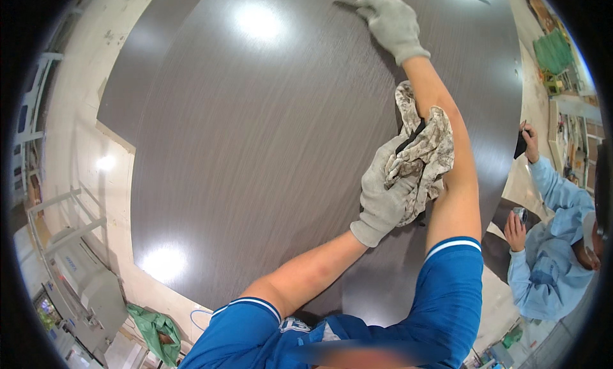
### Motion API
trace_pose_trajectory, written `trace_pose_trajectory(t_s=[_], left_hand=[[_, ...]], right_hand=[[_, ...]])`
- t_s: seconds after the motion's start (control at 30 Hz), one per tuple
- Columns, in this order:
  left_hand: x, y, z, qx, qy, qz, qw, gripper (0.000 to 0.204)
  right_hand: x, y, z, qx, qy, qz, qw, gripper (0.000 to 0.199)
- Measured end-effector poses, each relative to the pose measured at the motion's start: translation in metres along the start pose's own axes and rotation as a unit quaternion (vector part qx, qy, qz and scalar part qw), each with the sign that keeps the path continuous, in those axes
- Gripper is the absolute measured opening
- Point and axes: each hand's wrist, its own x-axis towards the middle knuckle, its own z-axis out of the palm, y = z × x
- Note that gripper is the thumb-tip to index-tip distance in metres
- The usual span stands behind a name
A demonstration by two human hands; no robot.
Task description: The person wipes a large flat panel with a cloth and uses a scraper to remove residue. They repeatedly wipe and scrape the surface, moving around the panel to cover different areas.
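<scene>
A large dark wood-grain panel [255, 145] lies flat before me, with lights glaring off its surface. My left hand [383, 200], in a pale grey knit glove, is closed around a bunched cloth [437, 142] with a mottled brown and cream pattern and a black strip. The cloth hangs in front of my right forearm. Stretched out to the panel's far part, my right hand [391, 25], gloved the same way, is closed on a thin dark strip-like tool [347, 4]. The tool points left, low over the panel or touching it; its exact kind is unclear.
At the right, a person in light blue [552, 241] holds a small device [520, 214] and has the other hand near the panel's edge. A notched panel corner [115, 136] shows at left. Green bags [156, 331], a metal frame [67, 222] and shelves stand around.
</scene>
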Motion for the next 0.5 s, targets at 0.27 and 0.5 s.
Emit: trace_pose_trajectory(t_s=[0.27, 0.5], left_hand=[[-0.006, -0.001, -0.004, 0.102, -0.005, 0.084, 0.991, 0.048], [0.001, 0.000, -0.007, 0.059, -0.018, 0.046, 0.997, 0.046]], right_hand=[[-0.026, -0.038, 0.006, 0.211, -0.174, -0.023, 0.962, 0.017], [-0.113, 0.019, -0.091, 0.152, 0.106, 0.437, 0.880, 0.031]])
